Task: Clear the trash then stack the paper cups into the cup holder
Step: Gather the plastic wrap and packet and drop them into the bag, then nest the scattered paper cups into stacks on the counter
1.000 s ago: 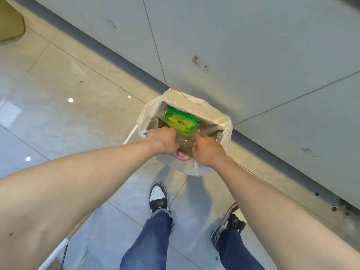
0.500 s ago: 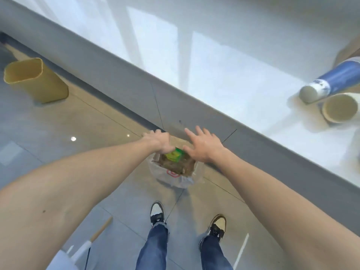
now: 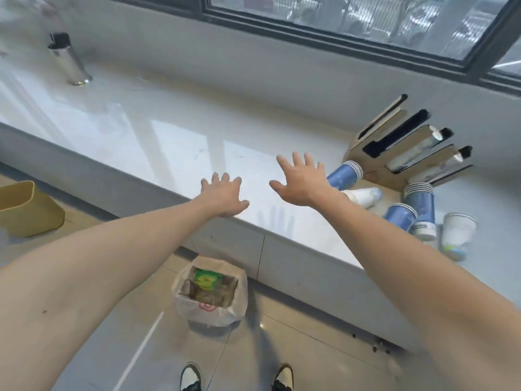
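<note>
My left hand (image 3: 224, 197) hovers over the front edge of the white counter (image 3: 158, 142), fingers spread, holding nothing. My right hand (image 3: 300, 180) is raised a little further in over the counter, also spread and empty. Right of it lie several blue and white paper cups (image 3: 345, 176), some in short stacks (image 3: 420, 204), some on their sides (image 3: 458, 234). Behind them stands a wooden cup holder (image 3: 406, 148) with dark slots. On the floor below my hands sits a bin lined with a white bag (image 3: 210, 292), with a green wrapper (image 3: 207, 279) and other trash inside.
A metal flask (image 3: 69, 62) stands at the counter's far left. A yellow bin (image 3: 26, 208) sits on the floor to the left. A dark-framed window (image 3: 338, 26) runs along the back wall. My shoes (image 3: 191, 376) are on the grey tiles near the bagged bin.
Both hands left the bagged bin, rose to the counter and opened wide. The view lifted from the floor to the counter, bringing the cups and the holder into sight.
</note>
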